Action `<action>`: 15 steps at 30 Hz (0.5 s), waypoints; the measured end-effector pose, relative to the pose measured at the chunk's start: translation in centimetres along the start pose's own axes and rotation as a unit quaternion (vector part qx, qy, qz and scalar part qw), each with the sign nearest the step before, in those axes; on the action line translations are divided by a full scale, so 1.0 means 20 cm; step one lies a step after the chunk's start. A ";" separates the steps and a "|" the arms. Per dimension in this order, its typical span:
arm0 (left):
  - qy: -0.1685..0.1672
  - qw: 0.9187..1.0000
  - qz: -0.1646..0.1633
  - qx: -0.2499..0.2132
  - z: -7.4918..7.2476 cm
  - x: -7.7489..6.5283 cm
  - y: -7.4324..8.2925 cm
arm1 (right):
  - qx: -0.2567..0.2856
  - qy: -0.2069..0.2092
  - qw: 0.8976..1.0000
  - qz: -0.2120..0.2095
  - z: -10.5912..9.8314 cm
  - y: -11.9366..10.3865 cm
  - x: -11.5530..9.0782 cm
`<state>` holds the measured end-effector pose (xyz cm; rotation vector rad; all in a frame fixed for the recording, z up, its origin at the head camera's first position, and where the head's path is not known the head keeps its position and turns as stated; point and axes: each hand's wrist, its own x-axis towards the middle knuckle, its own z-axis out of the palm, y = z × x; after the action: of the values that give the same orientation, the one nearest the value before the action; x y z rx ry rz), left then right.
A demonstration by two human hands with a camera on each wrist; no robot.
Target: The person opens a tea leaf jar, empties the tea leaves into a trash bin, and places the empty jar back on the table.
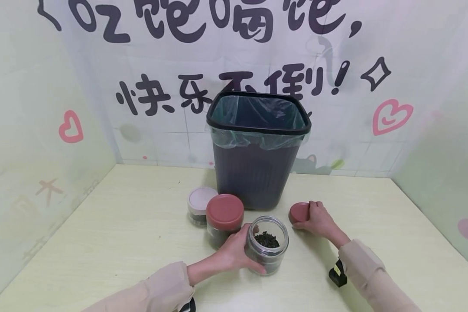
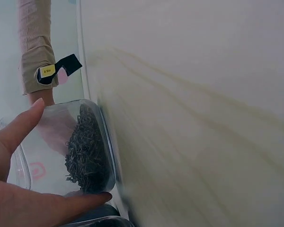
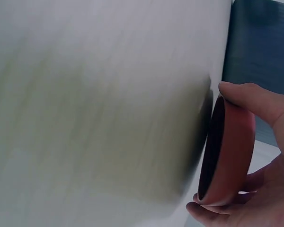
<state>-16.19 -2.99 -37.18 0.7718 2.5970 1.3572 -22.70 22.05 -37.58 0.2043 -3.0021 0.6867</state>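
My left hand (image 1: 234, 252) grips an uncovered clear jar (image 1: 268, 260), thumb and fingers spread around its side. Dark, curled dried leaves (image 2: 87, 153) that look like loose tea lie in the jar. Over to the right, my right hand (image 1: 320, 220) pinches a red round lid (image 1: 299, 213) by its rim, close over the table. The right wrist view shows the lid (image 3: 229, 151) tilted, its hollow underside facing the table. Just left of the open jar stands another jar with a red lid (image 1: 225, 211), partly hidden behind my left hand.
A dark trash bin (image 1: 255, 173) with a green plastic liner stands behind the jars against the printed backdrop. A smaller jar with a pale lid (image 1: 203, 200) sits beside the red-lidded one. Everything rests on a light wooden table (image 1: 101, 242) with panels on both sides.
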 end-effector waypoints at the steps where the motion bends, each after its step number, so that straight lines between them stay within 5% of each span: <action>1: -0.001 1.000 0.000 0.000 0.00 0.00 0.00 | 0.001 -0.001 1.000 0.003 0.00 0.00 0.01; 15: -0.009 1.000 -0.005 -0.012 0.02 0.01 0.00 | -0.014 -0.001 1.000 0.006 0.03 0.04 0.05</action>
<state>-16.23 -2.61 -37.31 0.7636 2.5617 1.3704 -23.87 22.28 -38.40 0.1869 -3.0154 0.6459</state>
